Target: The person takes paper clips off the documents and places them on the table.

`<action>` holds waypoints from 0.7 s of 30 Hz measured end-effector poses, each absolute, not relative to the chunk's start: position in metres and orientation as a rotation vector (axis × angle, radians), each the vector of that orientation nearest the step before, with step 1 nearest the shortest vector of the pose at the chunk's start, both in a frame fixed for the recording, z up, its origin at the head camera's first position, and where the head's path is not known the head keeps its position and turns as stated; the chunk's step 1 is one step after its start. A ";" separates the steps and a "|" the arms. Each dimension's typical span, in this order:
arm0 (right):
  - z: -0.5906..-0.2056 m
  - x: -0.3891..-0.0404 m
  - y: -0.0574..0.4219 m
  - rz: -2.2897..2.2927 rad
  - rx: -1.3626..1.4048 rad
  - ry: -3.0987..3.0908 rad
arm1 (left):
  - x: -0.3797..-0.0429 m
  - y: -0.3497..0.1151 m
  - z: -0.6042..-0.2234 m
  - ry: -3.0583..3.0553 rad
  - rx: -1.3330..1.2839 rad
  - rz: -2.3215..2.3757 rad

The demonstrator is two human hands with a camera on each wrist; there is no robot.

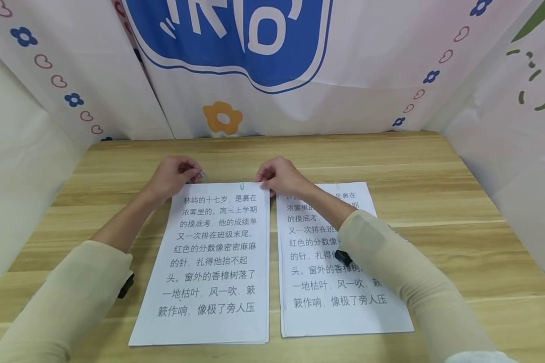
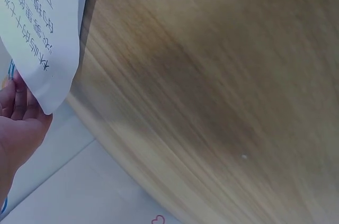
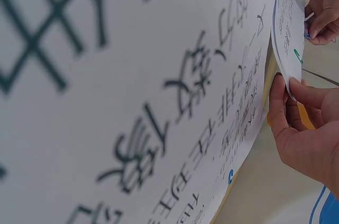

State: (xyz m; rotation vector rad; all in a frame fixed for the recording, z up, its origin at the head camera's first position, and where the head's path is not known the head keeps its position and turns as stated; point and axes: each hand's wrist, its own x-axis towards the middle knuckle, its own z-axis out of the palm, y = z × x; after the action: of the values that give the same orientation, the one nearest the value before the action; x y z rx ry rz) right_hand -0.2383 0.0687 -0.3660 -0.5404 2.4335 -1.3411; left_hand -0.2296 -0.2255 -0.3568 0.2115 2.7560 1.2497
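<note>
Two printed paper stacks lie side by side. At the left stack's (image 1: 213, 262) top right corner, my right hand (image 1: 281, 174) pinches the sheets between thumb and fingers; the right wrist view shows this grip (image 3: 307, 128). A green paper clip (image 1: 242, 186) sits on that stack's top edge, between the hands. By the top left corner, my left hand (image 1: 174, 174) pinches small blue and white paper clips (image 3: 307, 34), partly hidden by its fingers. In the left wrist view, this hand (image 2: 21, 123) is beside the lifted corner. My right forearm crosses over the right stack (image 1: 340, 320).
A pale paper clip (image 1: 337, 186) is on the right stack's top edge. Both stacks lie on a wood-grain table (image 1: 454, 212). Behind the table's far edge hangs a printed white cloth (image 1: 368, 101), with white side walls left and right.
</note>
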 end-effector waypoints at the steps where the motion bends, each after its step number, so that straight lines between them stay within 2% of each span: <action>1: -0.366 -0.238 0.069 -1.341 -0.539 2.433 | -0.229 -0.225 -0.357 2.753 0.207 1.258; 21: -0.365 -0.237 0.068 -1.355 -0.544 2.411 | -0.245 -0.227 -0.361 2.724 0.071 1.307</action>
State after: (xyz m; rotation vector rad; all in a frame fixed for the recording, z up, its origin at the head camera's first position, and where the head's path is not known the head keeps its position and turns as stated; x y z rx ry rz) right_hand -0.2375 0.0683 -0.3653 -0.5441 2.4111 -1.3555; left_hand -0.2447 -0.2269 -0.3612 0.0714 2.7235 1.3069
